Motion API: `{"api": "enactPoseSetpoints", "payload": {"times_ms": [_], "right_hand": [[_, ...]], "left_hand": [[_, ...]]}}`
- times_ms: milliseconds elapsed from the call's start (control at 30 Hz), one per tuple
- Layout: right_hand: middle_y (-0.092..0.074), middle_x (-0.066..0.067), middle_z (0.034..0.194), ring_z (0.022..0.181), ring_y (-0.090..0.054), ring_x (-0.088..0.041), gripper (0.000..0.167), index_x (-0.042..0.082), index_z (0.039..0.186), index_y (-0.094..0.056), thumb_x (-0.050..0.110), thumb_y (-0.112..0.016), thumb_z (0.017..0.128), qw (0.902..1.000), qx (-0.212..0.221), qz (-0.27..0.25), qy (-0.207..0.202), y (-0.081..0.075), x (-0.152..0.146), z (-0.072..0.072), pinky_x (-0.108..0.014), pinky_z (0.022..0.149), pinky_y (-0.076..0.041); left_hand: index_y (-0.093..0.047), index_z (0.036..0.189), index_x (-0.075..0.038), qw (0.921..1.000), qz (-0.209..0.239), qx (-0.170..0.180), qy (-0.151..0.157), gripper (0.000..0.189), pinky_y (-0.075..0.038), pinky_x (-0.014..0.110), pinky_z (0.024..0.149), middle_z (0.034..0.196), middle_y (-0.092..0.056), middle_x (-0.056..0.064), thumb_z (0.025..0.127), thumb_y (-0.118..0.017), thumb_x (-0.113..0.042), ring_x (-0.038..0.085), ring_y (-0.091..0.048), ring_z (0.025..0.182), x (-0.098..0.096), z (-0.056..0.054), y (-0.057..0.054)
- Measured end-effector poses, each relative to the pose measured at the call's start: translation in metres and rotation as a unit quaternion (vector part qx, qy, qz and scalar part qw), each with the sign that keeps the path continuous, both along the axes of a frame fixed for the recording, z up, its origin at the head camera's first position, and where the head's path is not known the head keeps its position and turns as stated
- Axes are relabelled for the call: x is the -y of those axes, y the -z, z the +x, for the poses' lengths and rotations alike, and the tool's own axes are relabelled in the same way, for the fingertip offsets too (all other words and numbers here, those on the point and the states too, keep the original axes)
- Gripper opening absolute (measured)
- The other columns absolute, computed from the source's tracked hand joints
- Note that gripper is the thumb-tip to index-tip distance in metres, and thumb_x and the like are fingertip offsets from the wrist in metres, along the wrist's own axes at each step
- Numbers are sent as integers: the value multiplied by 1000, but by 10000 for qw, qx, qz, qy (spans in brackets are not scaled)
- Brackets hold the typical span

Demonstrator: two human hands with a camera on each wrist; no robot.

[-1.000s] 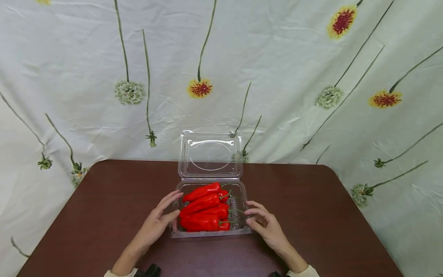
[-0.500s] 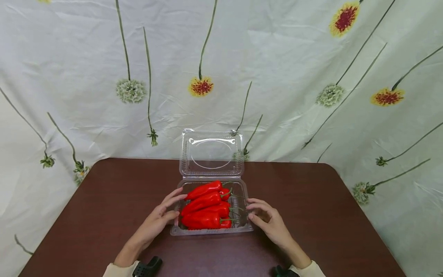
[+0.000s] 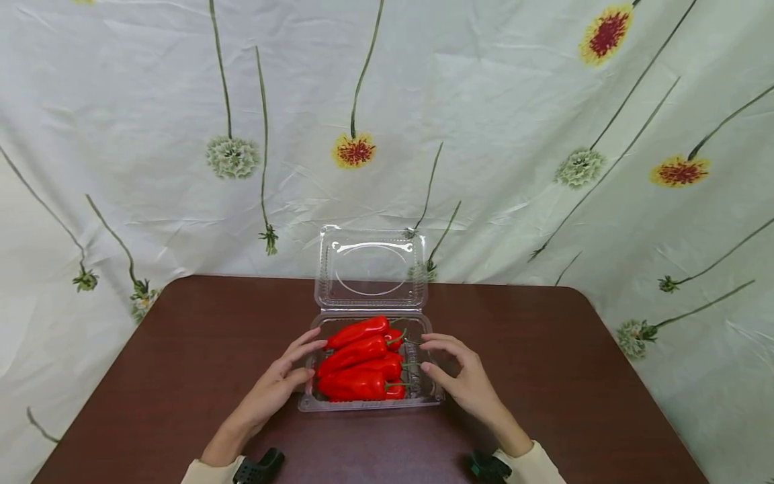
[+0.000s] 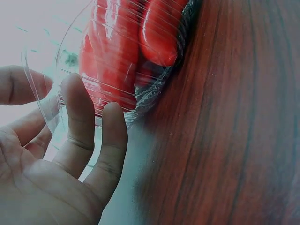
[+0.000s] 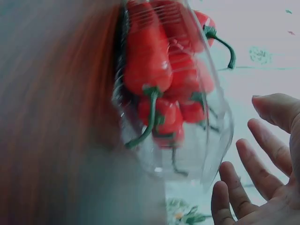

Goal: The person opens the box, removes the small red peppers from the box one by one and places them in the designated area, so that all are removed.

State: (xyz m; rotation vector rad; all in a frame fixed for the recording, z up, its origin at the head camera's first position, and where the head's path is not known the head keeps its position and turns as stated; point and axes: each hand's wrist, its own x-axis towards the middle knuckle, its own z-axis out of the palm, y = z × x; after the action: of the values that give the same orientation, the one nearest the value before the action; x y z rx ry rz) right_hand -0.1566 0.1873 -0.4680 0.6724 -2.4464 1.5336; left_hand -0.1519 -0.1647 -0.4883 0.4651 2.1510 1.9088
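Note:
Several red peppers [image 3: 357, 368] with green stems lie in a clear plastic clamshell container [image 3: 369, 405]. Its lid [image 3: 370, 269] is raised at the back. My left hand [image 3: 275, 380] holds the container's left side; in the left wrist view, the clear rim passes between the thumb and two fingers [image 4: 115, 136] lying against the outer wall. Over the container's right edge hovers my right hand [image 3: 465, 376], fingers spread and loosely bent, holding nothing. Its fingertips [image 5: 226, 171] show just beyond the rim in the right wrist view, near the pepper stems [image 5: 152, 117].
The container stands on a dark reddish-brown table [image 3: 211, 349] with rounded far corners. Behind it hangs a pale cloth [image 3: 484, 101] printed with flowers. Dark bands [image 3: 260, 465] sit on both wrists.
My right hand leaves its place beside the container's right rim and shifts left and slightly up, over that edge. The left hand keeps its place at the left side; its fingers moved slightly inward.

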Motion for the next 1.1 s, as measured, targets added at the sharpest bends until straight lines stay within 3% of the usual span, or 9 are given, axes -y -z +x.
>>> {"api": "enactPoseSetpoints", "payload": {"times_ms": [233,400,633,933,1100], "right_hand": [[-65,-2,132,115,-57,-16,28,19,116,-71,21,-77,88,9996,-26,260,-133,-13,16,-4,-45,85,-51],[-65,-5,132,116,-57,-18,31,14,117,-71,23,-76,89,9991,-113,315,-268,-19,26,-5,-43,85,-50],[-66,-4,131,122,-57,-19,33,14,120,-69,23,-76,89,9968,-386,408,-573,-16,44,-3,-40,96,-48],[-65,-1,129,124,-57,-18,37,13,122,-68,22,-77,88,9928,-550,760,-744,-21,64,3,-64,111,-32],[-65,5,127,123,-57,-16,38,15,121,-68,23,-78,86,9874,-755,1131,-806,-23,74,4,-51,109,-39]], "left_hand": [[-46,146,-1,10000,36,-22,-12,48,-51,25,69,165,-14,10,98,-45,4,18,-56,69,-1,0,0],[-47,145,0,10000,25,-7,-60,48,-51,24,69,164,-15,9,97,-45,4,18,-56,69,-2,0,0],[-47,145,-1,9999,76,-10,-113,50,-51,24,67,164,-15,10,96,-43,6,16,-55,69,-2,1,0],[-48,144,0,9999,17,-84,-148,49,-51,25,67,164,-17,10,96,-44,7,18,-55,69,-3,1,0],[-49,144,-1,9999,9,-100,-135,49,-50,24,67,164,-17,10,96,-44,6,19,-55,68,-2,1,-1]]}}
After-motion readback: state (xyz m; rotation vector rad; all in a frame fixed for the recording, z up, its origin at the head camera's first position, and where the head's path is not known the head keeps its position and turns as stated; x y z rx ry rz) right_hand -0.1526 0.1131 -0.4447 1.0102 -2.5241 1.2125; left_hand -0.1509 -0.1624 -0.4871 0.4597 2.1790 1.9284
